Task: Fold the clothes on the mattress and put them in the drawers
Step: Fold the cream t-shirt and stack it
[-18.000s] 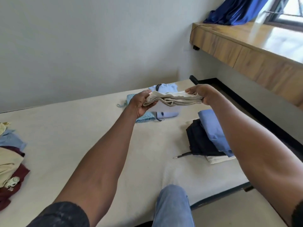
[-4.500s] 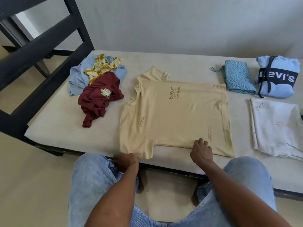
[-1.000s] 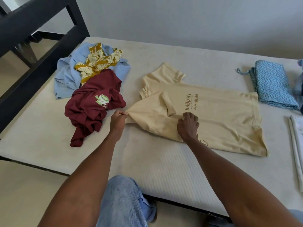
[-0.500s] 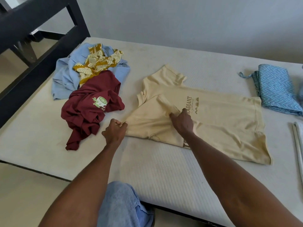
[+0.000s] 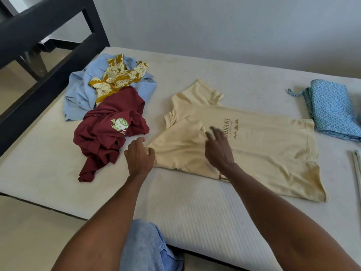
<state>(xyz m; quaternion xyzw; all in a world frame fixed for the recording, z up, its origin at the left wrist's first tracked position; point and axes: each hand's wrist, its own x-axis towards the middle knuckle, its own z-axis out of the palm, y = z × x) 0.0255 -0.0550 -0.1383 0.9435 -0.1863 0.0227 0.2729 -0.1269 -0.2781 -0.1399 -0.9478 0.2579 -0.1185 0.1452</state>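
Folding the cream T-shirt (image 5: 254, 151) lengthwise on the mattress (image 5: 195, 212): near side of shirt already turned over onto the body, near sleeve lying on top, far sleeve sticking out toward the wall. Left hand (image 5: 139, 157) sits at the shirt's shoulder-end edge, fingers curled loosely at the fabric; can't tell if it actually pinches the edge or just rests beside it. Right hand (image 5: 218, 147) hovers on or over the folded sleeve beside the chest print, fingers spread and released, a bit motion-blurred, grasping nothing. Unfolded pile just left of the shirt: maroon shirt (image 5: 109, 132) touching or nearly touching the left hand, light blue shirt (image 5: 78, 96) under a mustard patterned cloth (image 5: 119, 79). Folded blue zigzag garment (image 5: 332, 110) lies to the right, apart from the shirt hem; edge of another pale folded item (image 5: 357, 169) at frame right. No drawers in view. Risks, judged: thin jersey may slide and the fold line skew if the shoulder edge isn't held while smoothing; folded sleeve could flip back open; hem end near the right looks uneven, so next fold may come out crooked; left wrist could drag the maroon shirt into the fold.
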